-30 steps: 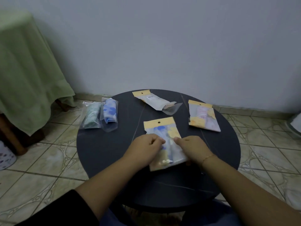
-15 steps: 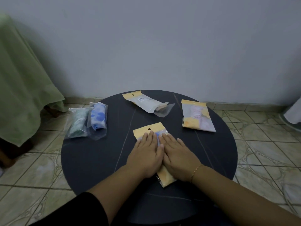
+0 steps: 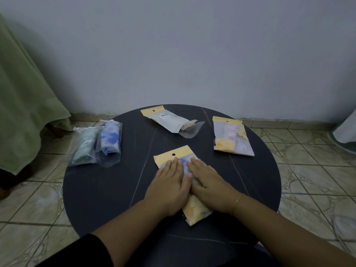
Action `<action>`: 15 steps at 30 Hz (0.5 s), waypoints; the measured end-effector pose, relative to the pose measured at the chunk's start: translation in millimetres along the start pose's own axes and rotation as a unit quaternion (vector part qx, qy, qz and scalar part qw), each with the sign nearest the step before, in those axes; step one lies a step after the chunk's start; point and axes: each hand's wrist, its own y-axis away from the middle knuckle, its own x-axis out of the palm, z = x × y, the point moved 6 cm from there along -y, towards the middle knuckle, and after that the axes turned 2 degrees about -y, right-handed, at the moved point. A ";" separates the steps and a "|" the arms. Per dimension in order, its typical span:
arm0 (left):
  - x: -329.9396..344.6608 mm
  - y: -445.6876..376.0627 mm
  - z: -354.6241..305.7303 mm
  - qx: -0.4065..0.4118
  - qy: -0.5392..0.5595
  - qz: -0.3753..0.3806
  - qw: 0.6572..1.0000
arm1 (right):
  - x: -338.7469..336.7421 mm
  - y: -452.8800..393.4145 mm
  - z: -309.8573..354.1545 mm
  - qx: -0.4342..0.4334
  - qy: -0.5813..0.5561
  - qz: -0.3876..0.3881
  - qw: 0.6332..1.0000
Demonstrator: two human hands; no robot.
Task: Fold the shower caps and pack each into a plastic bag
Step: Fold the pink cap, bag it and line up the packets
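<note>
A plastic bag with a yellow header (image 3: 174,155) lies in the middle of the round dark table (image 3: 100,189), with a folded blue-patterned shower cap inside. My left hand (image 3: 169,186) and my right hand (image 3: 211,185) lie flat side by side on this bag, fingers straight, pressing it down. Most of the bag is hidden under them; its orange lower end (image 3: 195,211) shows between my wrists.
Another packed bag (image 3: 232,137) lies at the right rear. An open bag with a barcode label (image 3: 171,122) lies at the back. Two clear bags with a blue cap (image 3: 110,139) and a green cap (image 3: 84,145) overhang the left edge. Green cloth (image 3: 23,105) drapes furniture at left.
My hands went from curled at the bag's middle to flat on it, side by side. Since half a second ago they hardly moved.
</note>
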 end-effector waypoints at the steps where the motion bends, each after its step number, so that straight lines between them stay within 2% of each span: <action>1: -0.1 -0.2 0.0 0.000 0.001 -0.004 1.000 | -3.9 0.5 -3.0 0.022 -0.015 -0.011 1.000; 5: -0.4 -2.0 -1.3 0.003 0.002 -0.024 1.000 | -12.9 6.1 -17.5 0.162 0.047 -0.037 0.985; 8: -0.3 -5.4 -5.0 0.003 0.003 -0.037 0.999 | -20.1 10.3 -20.8 0.216 0.044 -0.046 0.974; 11: 1.3 -10.6 -7.0 0.004 -0.004 -0.041 0.999 | -25.9 8.7 -27.1 0.233 -0.076 -0.073 0.967; 13: 1.7 -13.5 -8.0 0.006 -0.005 -0.040 0.999 | -34.3 7.0 -28.6 0.207 -0.183 -0.117 0.954; 15: 0.0 -15.1 -10.5 0.011 0.004 -0.045 0.999 | -49.0 10.4 -27.8 0.193 -0.215 -0.147 0.946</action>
